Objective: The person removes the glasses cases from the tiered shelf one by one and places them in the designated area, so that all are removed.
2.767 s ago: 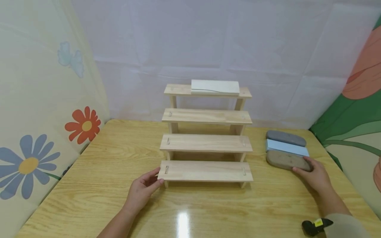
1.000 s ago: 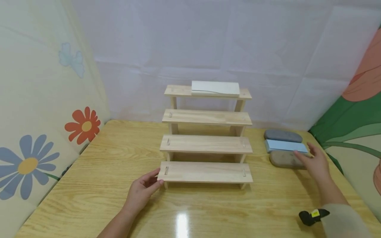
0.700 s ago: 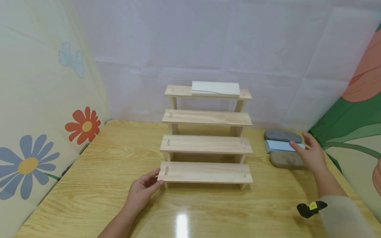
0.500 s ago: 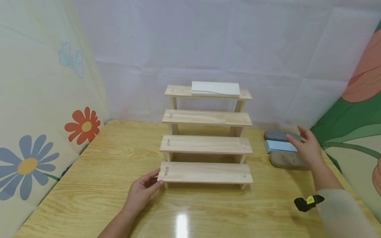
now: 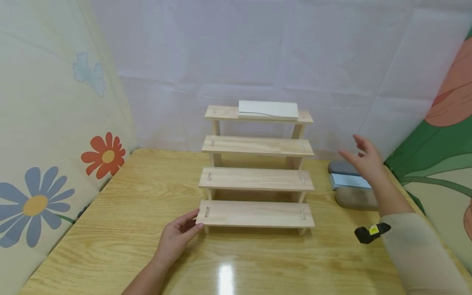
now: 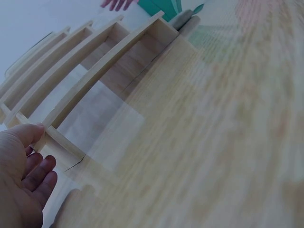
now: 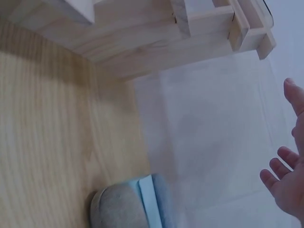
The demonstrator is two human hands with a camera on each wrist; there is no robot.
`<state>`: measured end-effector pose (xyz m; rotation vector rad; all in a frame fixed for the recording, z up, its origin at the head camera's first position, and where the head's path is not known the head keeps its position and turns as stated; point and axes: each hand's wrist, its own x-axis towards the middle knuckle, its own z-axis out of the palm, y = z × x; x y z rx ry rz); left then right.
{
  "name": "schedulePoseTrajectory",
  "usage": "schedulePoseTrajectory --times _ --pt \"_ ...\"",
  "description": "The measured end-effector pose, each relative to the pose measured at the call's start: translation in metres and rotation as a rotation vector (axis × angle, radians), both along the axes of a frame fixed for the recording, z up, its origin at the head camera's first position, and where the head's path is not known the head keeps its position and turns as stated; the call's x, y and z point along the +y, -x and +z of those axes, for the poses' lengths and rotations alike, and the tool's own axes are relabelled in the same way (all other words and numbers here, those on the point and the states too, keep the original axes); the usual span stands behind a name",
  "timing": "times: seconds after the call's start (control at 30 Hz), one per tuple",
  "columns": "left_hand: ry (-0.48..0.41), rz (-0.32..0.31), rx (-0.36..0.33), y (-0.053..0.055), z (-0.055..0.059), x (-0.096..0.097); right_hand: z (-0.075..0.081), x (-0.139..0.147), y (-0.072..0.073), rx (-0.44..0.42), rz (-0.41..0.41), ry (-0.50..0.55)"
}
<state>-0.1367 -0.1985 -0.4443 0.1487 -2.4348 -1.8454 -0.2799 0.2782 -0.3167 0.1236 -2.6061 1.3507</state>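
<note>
My left hand (image 5: 175, 235) pinches the left end of the lowest board of a four-step wooden display stand (image 5: 254, 214). In the left wrist view its thumb lies at the board's corner, the other fingers curled below. My right hand (image 5: 365, 162) is raised in the air to the right of the stand, fingers spread and holding nothing. Beneath and behind that forearm are a brown glasses case (image 5: 355, 198), a light blue case (image 5: 348, 180) and a grey-blue case (image 5: 342, 167), lined up side by side and partly hidden. A white case (image 5: 268, 109) lies on the stand's top board.
The stand is on a wood-grain table (image 5: 147, 184). Behind it hangs a white cloth (image 5: 206, 49), with flower-printed panels at both sides. A black strap piece with a yellow label (image 5: 372, 230) sits at my right sleeve (image 5: 416, 241).
My right hand has let go of the brown case, which sits slightly further right, then risen and moved left and away over the row. The left hand has kept its hold.
</note>
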Motion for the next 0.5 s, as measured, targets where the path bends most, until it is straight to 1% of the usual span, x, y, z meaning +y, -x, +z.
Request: schedulePoseTrajectory --times 0.27,0.5 --pt "-0.01 0.016 0.009 -0.001 0.001 0.001 0.022 -0.023 0.013 -0.004 0.017 -0.042" --pt "-0.021 0.006 0.011 -0.001 0.001 0.002 0.041 -0.043 0.024 0.061 0.045 -0.052"
